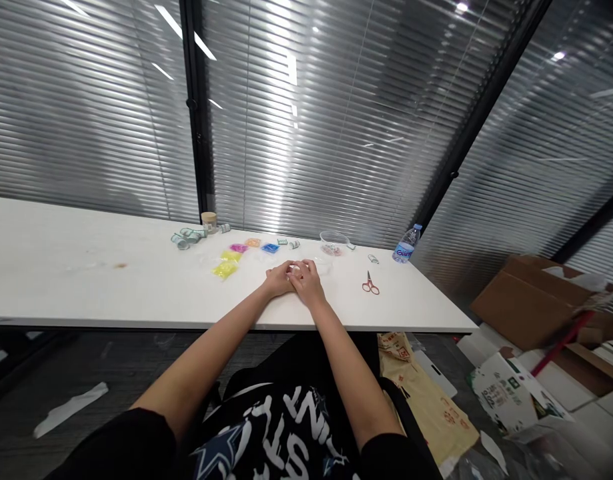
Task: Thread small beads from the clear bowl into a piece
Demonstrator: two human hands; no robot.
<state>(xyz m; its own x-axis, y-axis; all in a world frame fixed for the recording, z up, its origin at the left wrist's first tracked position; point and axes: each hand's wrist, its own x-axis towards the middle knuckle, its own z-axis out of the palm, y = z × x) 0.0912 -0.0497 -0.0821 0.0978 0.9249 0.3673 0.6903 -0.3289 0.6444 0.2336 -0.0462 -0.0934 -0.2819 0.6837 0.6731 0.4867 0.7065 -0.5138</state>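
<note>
My left hand and my right hand meet over the white table, fingers curled together. Something small, clear or pinkish, seems to be between them, but the fingers cover most of it. Clear plastic lies just behind my right hand. To the left are small bags of coloured bits: yellow, yellow-green, magenta, orange and blue. A clear round bowl with reddish bits stands behind. Red-handled scissors lie on the right.
A water bottle stands near the table's right end. At the back left are a jar with a tan lid and several small green-edged rolls. Cardboard boxes and brown paper packaging are on the floor at right.
</note>
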